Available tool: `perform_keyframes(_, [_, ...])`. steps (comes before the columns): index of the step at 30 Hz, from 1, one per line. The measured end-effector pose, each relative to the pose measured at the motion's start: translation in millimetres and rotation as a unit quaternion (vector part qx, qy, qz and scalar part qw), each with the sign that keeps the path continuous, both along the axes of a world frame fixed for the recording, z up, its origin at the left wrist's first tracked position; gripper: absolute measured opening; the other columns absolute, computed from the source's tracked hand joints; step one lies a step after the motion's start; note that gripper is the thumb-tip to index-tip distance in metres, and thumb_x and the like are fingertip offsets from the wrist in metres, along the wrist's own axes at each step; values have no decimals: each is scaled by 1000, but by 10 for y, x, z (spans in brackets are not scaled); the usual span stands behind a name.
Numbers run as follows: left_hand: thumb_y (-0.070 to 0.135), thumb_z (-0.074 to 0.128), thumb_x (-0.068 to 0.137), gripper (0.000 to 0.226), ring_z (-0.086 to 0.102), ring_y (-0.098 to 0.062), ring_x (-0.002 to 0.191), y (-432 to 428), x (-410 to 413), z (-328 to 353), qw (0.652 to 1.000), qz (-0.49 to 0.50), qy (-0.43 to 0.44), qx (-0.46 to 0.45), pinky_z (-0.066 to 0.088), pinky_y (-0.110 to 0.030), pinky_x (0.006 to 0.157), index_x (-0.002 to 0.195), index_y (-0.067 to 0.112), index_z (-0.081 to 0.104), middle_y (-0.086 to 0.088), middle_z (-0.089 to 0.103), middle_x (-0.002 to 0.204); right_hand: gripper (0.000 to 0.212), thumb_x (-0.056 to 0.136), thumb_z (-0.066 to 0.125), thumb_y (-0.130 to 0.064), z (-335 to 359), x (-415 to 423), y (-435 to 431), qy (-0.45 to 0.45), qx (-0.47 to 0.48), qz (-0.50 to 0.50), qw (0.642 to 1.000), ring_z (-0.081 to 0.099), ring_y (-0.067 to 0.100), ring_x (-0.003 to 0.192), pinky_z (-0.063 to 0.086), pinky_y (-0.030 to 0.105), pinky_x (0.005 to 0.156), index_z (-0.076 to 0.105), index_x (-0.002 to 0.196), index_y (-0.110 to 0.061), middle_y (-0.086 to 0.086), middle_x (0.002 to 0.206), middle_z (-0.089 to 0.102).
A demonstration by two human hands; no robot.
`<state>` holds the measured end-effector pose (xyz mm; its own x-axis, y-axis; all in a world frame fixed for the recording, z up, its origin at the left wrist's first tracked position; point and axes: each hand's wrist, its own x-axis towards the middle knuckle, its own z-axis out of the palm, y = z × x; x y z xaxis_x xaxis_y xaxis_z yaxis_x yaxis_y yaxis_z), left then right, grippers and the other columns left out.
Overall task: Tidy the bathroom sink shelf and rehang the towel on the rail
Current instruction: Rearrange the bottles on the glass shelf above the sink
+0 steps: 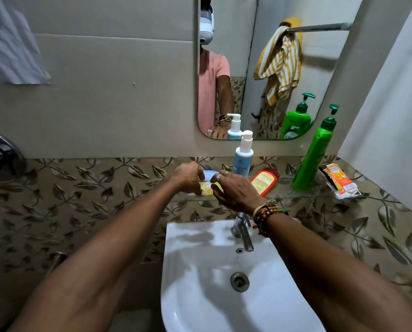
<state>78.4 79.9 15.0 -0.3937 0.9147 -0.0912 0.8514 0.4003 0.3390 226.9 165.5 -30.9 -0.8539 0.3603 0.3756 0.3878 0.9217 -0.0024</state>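
Over the glass shelf [296, 196], left hand [188, 176] and right hand [236, 194] both curl tight, pinching a small yellow packet [206, 188] beside a pump bottle [244, 155]

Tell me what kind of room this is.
Most likely a home bathroom: a white sink with a tap, a glass shelf holding a green pump bottle below a mirror, and a striped towel on a rail reflected in it.
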Motion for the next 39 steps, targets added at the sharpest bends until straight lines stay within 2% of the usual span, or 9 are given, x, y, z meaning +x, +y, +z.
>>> perform_keyframes(3, [25,86,70,62,57,-24,115,2,-6,-86,1000,-16,7,-8,50,-35,93,126,19,61,-7,61,127,31,101,47,-30,-51,-72,-35,-38,-30,5,999,56,30,105,49,41,80,56,121,-8,13,118,57])
perform_keyframes(7, [26,84,73,60,51,-24,115,19,-26,-173,999,-11,38,12,42,-31,83,126,18,58,-9,59,124,32,99,49,-32,-54,-146,8,-46,-42,-9,998,52,27,107,49,39,82,57,119,-8,12,119,58])
perform_keyframes(14, [26,80,78,49,49,-25,118,12,-127,-245,999,-15,29,36,40,-32,90,121,19,58,-8,57,126,47,91,58,-39,-116,-203,17,-40,-51,-25,998,48,28,106,44,39,86,54,129,-12,13,121,57])
perform_keyframes(18, [22,81,77,40,55,-24,109,-72,-245,-256,998,3,-26,49,44,-31,87,111,21,61,-7,62,121,46,90,61,-37,-107,-256,0,-26,-70,-31,997,50,29,108,41,37,90,55,129,-13,13,122,59])
perform_keyframes(24, [10,78,78,32,61,-25,108,-234,-410,-196,985,36,-141,96,54,-42,90,107,17,66,-7,63,120,47,89,71,-29,30,-370,-47,45,-216,-37,975,56,27,119,46,41,99,60,131,-14,11,130,62])
perform_keyframes(29, [0,66,86,29,59,-25,109,-427,-559,-128,970,39,-211,111,52,-38,92,114,8,63,-13,62,120,41,85,77,-24,153,-533,-153,88,-309,-16,947,62,25,105,52,34,87,65,122,-10,11,117,66])
perform_keyframes(31, [0,67,86,32,61,-24,105,-477,-588,-108,968,43,-219,113,53,-35,89,116,7,63,-15,64,118,40,89,73,-25,175,-601,-224,103,-350,-10,931,61,27,104,53,42,90,62,123,-7,14,118,64])
perform_keyframes(34, [17,83,73,56,62,-22,101,-513,-583,-93,976,61,-184,102,53,-35,85,124,14,60,-4,65,116,35,90,71,-27,217,-688,-339,139,-377,-4,916,64,31,97,54,49,87,63,115,-4,16,108,67])
perform_keyframes(39, [42,88,59,62,56,-20,94,-547,-541,-123,984,85,28,153,40,-29,71,111,21,62,-2,63,110,28,87,74,-32,323,-807,-486,163,-358,11,919,69,25,84,58,45,77,72,101,-8,9,92,74])
